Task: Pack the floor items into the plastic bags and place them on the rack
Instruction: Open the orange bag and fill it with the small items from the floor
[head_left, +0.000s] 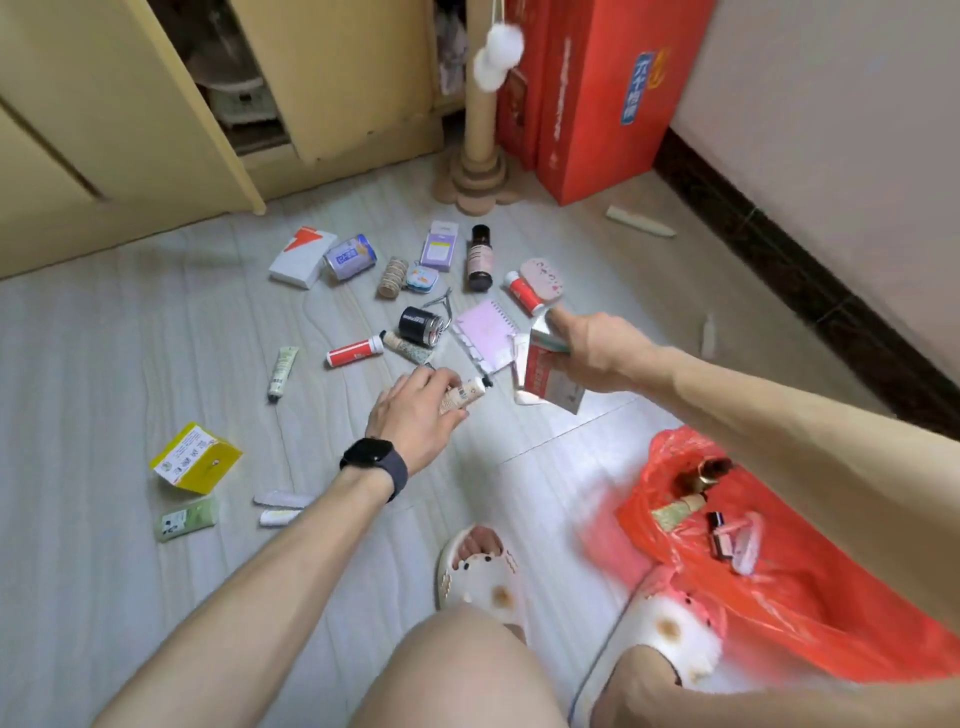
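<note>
Fingers (439, 382) of the left hand (415, 421) curl round a small tube (467, 396) at frame centre, the right hand (592, 353) grips a carton (545, 382), the red bag (805, 597) lower right holds few things, and most items (415, 325) lie unpacked on the floor (156, 338).

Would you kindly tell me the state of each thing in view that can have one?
left hand: grips the beige tube
right hand: holds the red-and-white packet above the floor
red plastic bag: open, items inside
cabinet: open
purple can: on its side
dark bottle: capped, lying down
</note>
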